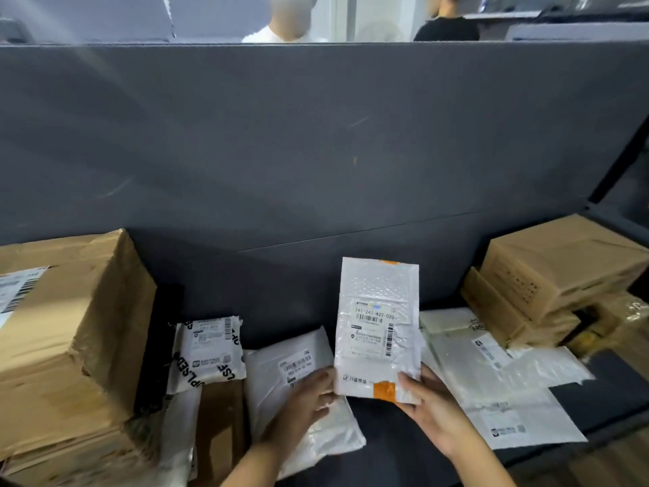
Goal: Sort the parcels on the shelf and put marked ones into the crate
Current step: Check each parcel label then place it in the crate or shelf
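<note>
A white bubble mailer (378,325) with a shipping label and orange tape stands upright in the middle of the dark grey shelf (386,430). My left hand (309,398) grips its lower left corner and my right hand (430,404) grips its lower right corner at the orange tape. A white poly bag parcel (298,349) with a label lies flat under my left hand. More white poly bags (491,381) lie flat to the right. No crate is in view.
A large battered cardboard box (66,328) fills the left side, with a small black-and-white printed parcel (207,349) beside it. Stacked brown cartons (548,279) sit at the right. A tall grey partition (316,142) backs the shelf; two people stand behind it.
</note>
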A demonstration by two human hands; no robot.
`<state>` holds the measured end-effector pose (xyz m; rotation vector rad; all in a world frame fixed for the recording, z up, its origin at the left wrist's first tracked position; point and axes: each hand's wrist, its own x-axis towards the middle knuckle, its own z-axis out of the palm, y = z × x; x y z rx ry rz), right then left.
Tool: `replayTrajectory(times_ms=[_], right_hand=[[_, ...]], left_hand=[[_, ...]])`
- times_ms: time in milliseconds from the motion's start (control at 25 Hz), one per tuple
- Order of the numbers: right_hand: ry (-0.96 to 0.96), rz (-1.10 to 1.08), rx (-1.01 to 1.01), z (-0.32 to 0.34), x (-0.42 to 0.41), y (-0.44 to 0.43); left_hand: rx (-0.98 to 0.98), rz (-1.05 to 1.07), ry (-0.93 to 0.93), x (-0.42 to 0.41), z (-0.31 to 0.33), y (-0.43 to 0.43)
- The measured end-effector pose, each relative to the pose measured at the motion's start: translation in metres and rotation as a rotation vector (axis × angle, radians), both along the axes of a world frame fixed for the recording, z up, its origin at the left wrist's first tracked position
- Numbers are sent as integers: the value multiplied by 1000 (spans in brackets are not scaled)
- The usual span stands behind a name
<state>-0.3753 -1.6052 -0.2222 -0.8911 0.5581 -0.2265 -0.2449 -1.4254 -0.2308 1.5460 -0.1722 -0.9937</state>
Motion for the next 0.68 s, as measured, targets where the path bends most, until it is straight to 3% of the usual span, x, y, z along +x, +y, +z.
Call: replayTrajectory(times_ms=[80, 280, 440, 560, 680], right_hand=[[-9, 47, -18, 9, 12, 15], [-39, -6, -186, 22, 30, 41], [-131, -60, -194, 45, 41, 48], [-185, -95, -291, 69, 39, 52], [-207, -17, -584, 94, 30, 62]], left_hand=[[-145, 97, 47, 6, 18, 4], [-306, 167, -121, 4, 50, 31], [-400, 170, -186, -8, 68, 46], [-430, 253, -26, -13, 72, 48], [-378, 263, 37, -13, 73, 46]])
